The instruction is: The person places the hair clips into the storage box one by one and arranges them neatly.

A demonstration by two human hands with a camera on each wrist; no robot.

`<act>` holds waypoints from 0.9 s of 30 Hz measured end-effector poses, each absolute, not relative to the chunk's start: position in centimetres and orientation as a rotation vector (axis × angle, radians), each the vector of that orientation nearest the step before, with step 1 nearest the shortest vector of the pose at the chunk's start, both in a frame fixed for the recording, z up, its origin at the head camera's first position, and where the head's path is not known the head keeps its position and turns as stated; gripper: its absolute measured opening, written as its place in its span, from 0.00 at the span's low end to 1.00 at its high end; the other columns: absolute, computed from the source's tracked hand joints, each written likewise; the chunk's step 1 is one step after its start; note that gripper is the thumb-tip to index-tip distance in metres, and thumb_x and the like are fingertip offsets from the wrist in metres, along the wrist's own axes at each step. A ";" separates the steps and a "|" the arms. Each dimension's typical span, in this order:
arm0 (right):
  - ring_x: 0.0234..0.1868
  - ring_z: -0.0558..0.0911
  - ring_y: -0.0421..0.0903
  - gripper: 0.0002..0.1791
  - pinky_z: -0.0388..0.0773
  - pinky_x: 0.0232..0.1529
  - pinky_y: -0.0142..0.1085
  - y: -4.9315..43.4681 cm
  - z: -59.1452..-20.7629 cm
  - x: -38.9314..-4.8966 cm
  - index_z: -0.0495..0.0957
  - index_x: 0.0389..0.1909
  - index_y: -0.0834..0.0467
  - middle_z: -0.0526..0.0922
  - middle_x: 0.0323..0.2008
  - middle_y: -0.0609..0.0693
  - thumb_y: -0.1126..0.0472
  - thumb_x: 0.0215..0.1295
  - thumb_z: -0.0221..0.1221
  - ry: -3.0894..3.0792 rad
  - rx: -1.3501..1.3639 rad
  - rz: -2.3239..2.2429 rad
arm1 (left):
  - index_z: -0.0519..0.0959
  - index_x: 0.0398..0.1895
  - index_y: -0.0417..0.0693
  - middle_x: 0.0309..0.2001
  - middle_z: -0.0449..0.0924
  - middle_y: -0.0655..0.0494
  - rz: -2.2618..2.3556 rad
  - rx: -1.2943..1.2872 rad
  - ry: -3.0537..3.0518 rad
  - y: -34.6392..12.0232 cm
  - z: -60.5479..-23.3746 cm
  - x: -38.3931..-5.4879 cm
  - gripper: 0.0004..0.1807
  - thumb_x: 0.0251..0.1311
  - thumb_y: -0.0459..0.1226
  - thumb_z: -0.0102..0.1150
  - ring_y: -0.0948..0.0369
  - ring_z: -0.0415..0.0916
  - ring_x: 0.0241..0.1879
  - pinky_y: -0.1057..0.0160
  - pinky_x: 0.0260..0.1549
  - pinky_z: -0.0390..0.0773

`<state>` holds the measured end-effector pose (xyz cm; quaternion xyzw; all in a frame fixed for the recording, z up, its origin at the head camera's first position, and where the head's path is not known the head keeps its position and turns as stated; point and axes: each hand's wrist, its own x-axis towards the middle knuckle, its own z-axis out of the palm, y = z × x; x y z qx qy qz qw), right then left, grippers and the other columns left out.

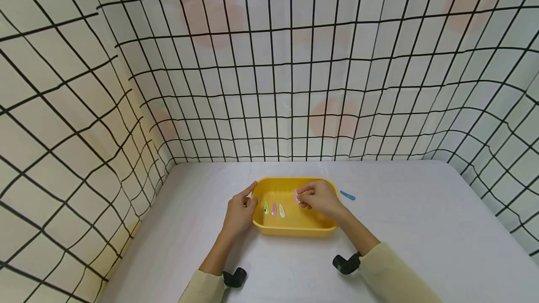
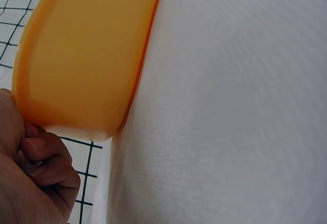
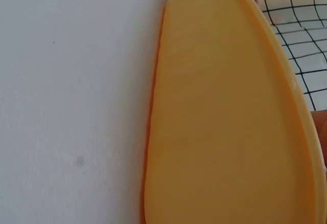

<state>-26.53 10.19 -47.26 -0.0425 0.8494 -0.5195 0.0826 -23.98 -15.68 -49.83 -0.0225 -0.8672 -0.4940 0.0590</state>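
Observation:
A yellow tray [image 1: 294,232] stands on the white table. Inside it, on the left, lie a green hair clip [image 1: 266,207], a pink hair clip [image 1: 273,209] and a white hair clip [image 1: 282,210] in a row. My right hand [image 1: 318,197] is over the tray, pinching another pink hair clip [image 1: 296,196] upright between thumb and fingertips. My left hand [image 1: 241,212] grips the tray's left end, thumb over the rim; its curled fingers [image 2: 48,150] show outside the wall in the left wrist view. The right wrist view shows mostly the tray's outer side [image 3: 219,106], with the pinched clip hidden.
A blue hair clip [image 1: 347,195] lies on the table just right of the tray. White cloth walls with a black grid [image 1: 290,74] rise behind the table and at both sides. Black wrist cameras [image 1: 346,264] sit at both sleeves.

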 end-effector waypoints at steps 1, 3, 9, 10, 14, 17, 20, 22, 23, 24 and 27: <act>0.28 0.85 0.49 0.11 0.84 0.34 0.36 10.0 -47.4 -26.6 0.87 0.45 0.63 0.89 0.29 0.54 0.62 0.66 0.67 2.547 -0.119 -1.532 | 0.73 0.73 0.56 0.16 0.65 0.58 -1.498 -0.068 -2.626 -15.7 -49.8 -24.0 0.27 0.72 0.38 0.56 0.63 0.59 0.15 0.70 0.15 0.63; 0.29 0.85 0.47 0.10 0.84 0.34 0.36 9.7 -47.6 -26.7 0.87 0.45 0.62 0.89 0.29 0.53 0.62 0.66 0.67 2.557 -0.100 -1.503 | 0.73 0.73 0.56 0.16 0.65 0.58 -1.497 -0.066 -2.628 -15.7 -49.8 -24.0 0.27 0.72 0.38 0.56 0.63 0.59 0.15 0.70 0.15 0.63; 0.30 0.83 0.48 0.09 0.79 0.32 0.33 8.9 -47.9 -26.8 0.87 0.44 0.60 0.88 0.29 0.51 0.61 0.66 0.66 2.565 -0.032 -1.431 | 0.73 0.73 0.57 0.17 0.65 0.58 -1.491 -0.058 -2.632 -15.6 -49.7 -24.0 0.27 0.72 0.38 0.56 0.62 0.60 0.16 0.70 0.16 0.64; 0.30 0.83 0.48 0.09 0.78 0.31 0.32 8.8 -48.0 -26.8 0.87 0.44 0.60 0.87 0.29 0.50 0.61 0.66 0.66 2.564 -0.022 -1.425 | 0.73 0.73 0.57 0.17 0.65 0.58 -1.489 -0.056 -2.633 -15.6 -49.7 -24.0 0.27 0.72 0.38 0.57 0.62 0.60 0.16 0.70 0.16 0.63; 0.30 0.82 0.47 0.07 0.78 0.31 0.31 8.4 -48.3 -27.0 0.88 0.41 0.60 0.87 0.29 0.50 0.62 0.65 0.67 2.571 -0.027 -1.393 | 0.73 0.73 0.57 0.16 0.65 0.58 -1.490 -0.051 -2.633 -15.6 -49.7 -24.1 0.27 0.72 0.38 0.57 0.62 0.60 0.16 0.70 0.16 0.63; 0.28 0.82 0.46 0.05 0.77 0.29 0.30 8.1 -48.5 -27.1 0.88 0.37 0.60 0.86 0.28 0.50 0.63 0.63 0.67 2.575 -0.056 -1.373 | 0.73 0.73 0.57 0.16 0.65 0.58 -1.492 -0.056 -2.630 -15.7 -49.8 -24.1 0.27 0.72 0.37 0.57 0.63 0.60 0.16 0.70 0.16 0.63; 0.27 0.82 0.45 0.03 0.77 0.28 0.30 7.9 -48.6 -27.1 0.88 0.34 0.60 0.86 0.27 0.50 0.64 0.62 0.68 2.577 -0.090 -1.359 | 0.73 0.73 0.56 0.16 0.65 0.58 -1.491 -0.063 -2.627 -15.7 -49.8 -24.2 0.27 0.72 0.37 0.57 0.63 0.60 0.16 0.70 0.15 0.64; 0.26 0.81 0.45 0.03 0.77 0.28 0.31 7.7 -48.7 -27.1 0.88 0.33 0.60 0.86 0.26 0.50 0.65 0.61 0.67 2.582 -0.111 -1.344 | 0.73 0.73 0.56 0.16 0.65 0.59 -1.491 -0.065 -2.626 -15.7 -49.8 -24.2 0.27 0.72 0.37 0.56 0.63 0.60 0.16 0.70 0.15 0.63; 0.25 0.82 0.45 0.02 0.77 0.28 0.31 7.7 -48.7 -27.1 0.88 0.33 0.61 0.86 0.25 0.50 0.66 0.61 0.67 2.580 -0.119 -1.341 | 0.73 0.73 0.56 0.16 0.65 0.59 -1.493 -0.065 -2.625 -15.7 -49.8 -24.2 0.27 0.72 0.37 0.56 0.63 0.60 0.16 0.70 0.15 0.63; 0.25 0.82 0.45 0.02 0.78 0.28 0.31 7.6 -48.7 -27.0 0.88 0.33 0.61 0.86 0.25 0.50 0.66 0.61 0.67 2.578 -0.125 -1.336 | 0.73 0.73 0.56 0.16 0.65 0.59 -1.493 -0.069 -2.624 -15.7 -49.8 -24.2 0.27 0.72 0.37 0.56 0.63 0.60 0.16 0.69 0.15 0.63; 0.25 0.81 0.46 0.03 0.78 0.28 0.31 7.5 -48.7 -26.9 0.87 0.35 0.62 0.86 0.25 0.50 0.66 0.61 0.68 2.563 -0.128 -1.322 | 0.73 0.73 0.56 0.16 0.64 0.59 -1.498 -0.070 -2.623 -15.7 -49.8 -24.2 0.27 0.72 0.37 0.56 0.63 0.59 0.15 0.69 0.15 0.63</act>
